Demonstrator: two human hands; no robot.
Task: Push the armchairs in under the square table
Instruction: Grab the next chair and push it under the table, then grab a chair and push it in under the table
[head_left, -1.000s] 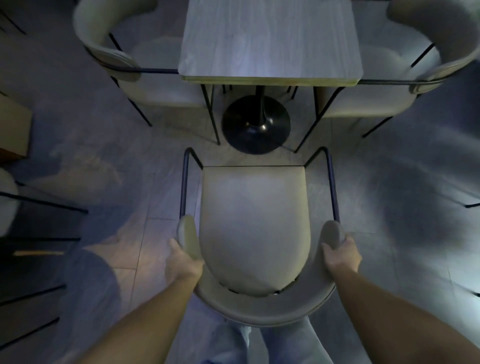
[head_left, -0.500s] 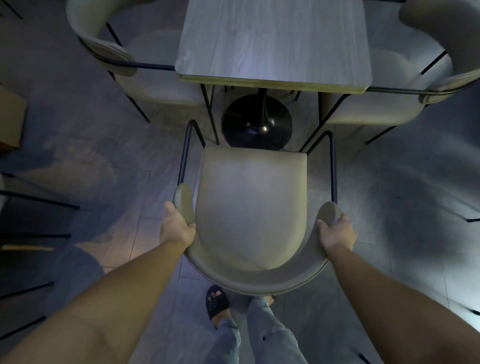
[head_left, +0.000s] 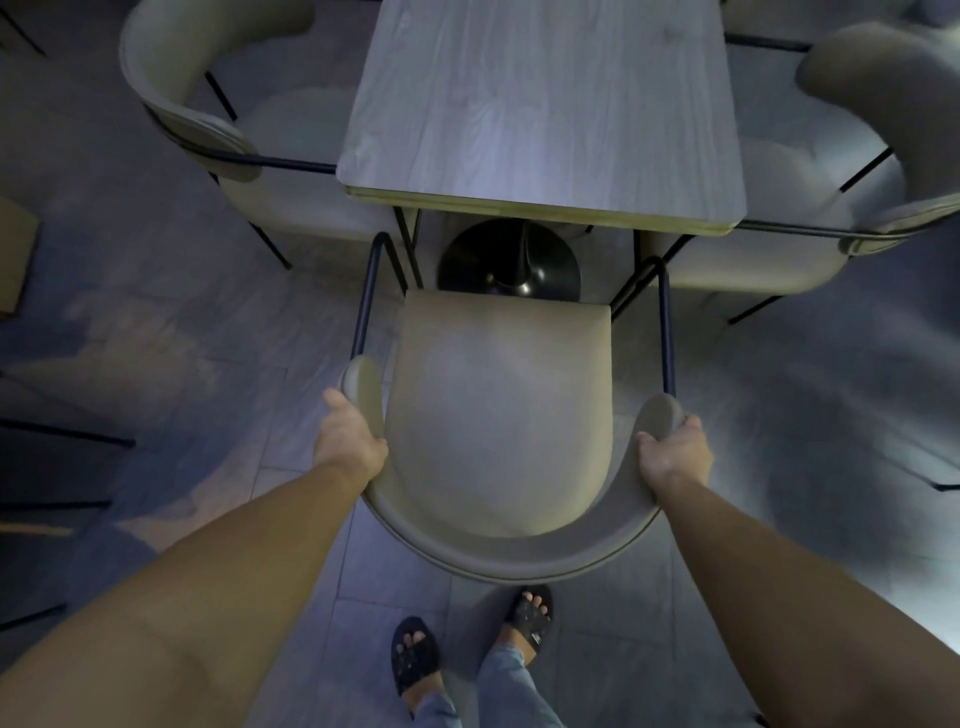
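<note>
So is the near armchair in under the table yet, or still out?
Still out. The near armchair's seat front stops short of the table edge, with the black pedestal base visible between them; both hands keep their grip.

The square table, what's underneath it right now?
Under the square table stands a dark round pedestal base, partly covered by the front edge of the held armchair. The side chairs' seats tuck under its edges; the tabletop hides the rest.

1 head-worn wide-angle view looks steeply down and forward, close above the near armchair, square table ahead.
</note>
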